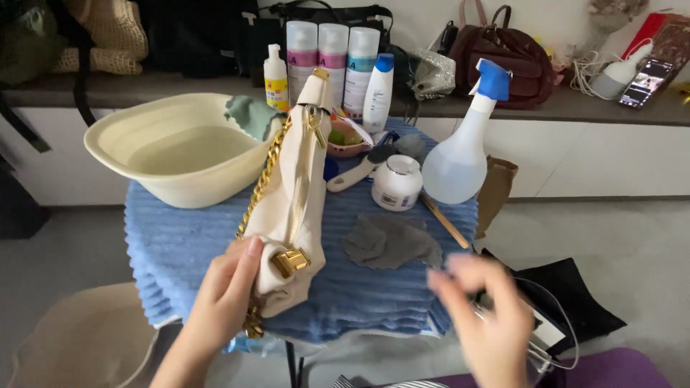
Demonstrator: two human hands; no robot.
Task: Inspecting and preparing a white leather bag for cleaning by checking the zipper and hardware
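My left hand (224, 294) grips the lower end of a cream handbag (296, 194) with a gold chain and gold clasp, holding it upright over a small table covered by a blue towel (180, 244). To the right, blurred, my right hand (483, 310) hovers with its fingers apart and nothing in it, just past the table's edge. A crumpled grey cloth (389, 241) lies on the towel between the bag and that hand.
On the towel stand a cream basin (180, 147) of water, a white jar (397, 182), a spray bottle (463, 147) with a blue head, a brush (356, 172) and a thin wooden stick (445, 221). Bottles and bags line the shelf (560, 108) behind. Black items lie on the floor at right.
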